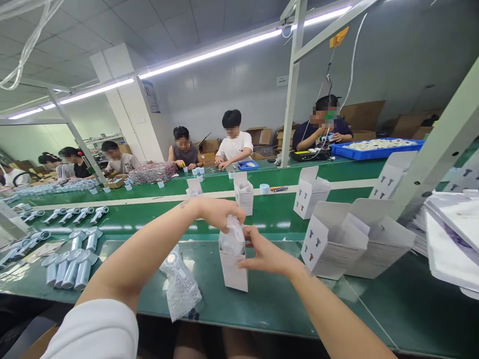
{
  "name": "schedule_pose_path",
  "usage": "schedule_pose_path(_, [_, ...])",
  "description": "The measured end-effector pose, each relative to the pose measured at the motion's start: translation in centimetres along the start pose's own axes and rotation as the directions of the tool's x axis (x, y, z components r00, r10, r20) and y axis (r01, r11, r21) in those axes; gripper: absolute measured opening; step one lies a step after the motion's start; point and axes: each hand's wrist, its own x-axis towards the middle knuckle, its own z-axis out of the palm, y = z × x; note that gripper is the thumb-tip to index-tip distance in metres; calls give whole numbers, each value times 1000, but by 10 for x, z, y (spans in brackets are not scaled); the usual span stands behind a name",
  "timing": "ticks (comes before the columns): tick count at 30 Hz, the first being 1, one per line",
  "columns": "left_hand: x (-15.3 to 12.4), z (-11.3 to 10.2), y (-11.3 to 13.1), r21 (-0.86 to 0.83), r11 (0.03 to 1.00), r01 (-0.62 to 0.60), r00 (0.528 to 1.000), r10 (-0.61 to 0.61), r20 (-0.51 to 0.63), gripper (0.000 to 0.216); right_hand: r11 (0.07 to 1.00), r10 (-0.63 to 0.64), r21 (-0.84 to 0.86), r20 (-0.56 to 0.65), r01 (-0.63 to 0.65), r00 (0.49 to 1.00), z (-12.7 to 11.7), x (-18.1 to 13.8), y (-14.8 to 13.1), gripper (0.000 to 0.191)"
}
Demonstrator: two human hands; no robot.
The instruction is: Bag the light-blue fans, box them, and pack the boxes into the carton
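A narrow white box (234,270) stands upright on the green bench in front of me. From above, my left hand (219,212) is closed on a bubble-wrap bag (232,239), whose lower part sits inside the box's open top. My right hand (264,252) grips the box at its right side, fingers at the upper edge and thumb across the front. What the bag contains is hidden by the wrap. To the left of the box, another bubble-wrapped item (182,284) lies on the bench, with a pale round part showing at its upper end.
Several light-blue handheld devices (71,267) lie at the left. Open white boxes (333,244) stand at the right beside a stack of white flat pieces (454,234). A green conveyor (273,224) runs beyond the bench; several co-workers sit across it near a blue tray (377,149).
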Motion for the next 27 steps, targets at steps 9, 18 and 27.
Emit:
schedule_pose_path(9, [-22, 42, 26, 333, 936, 113, 937, 12, -350, 38, 999, -40, 35, 9, 40, 999, 4, -13, -4, 70])
schedule_pose_path(18, [-11, 87, 30, 403, 908, 114, 987, -58, -147, 23, 999, -20, 31, -5, 20, 1000, 13, -20, 6, 57])
schedule_pose_path(27, [0, 160, 26, 338, 922, 188, 899, -23, -438, 12, 822, -153, -555, -436, -131, 887, -26, -70, -23, 53])
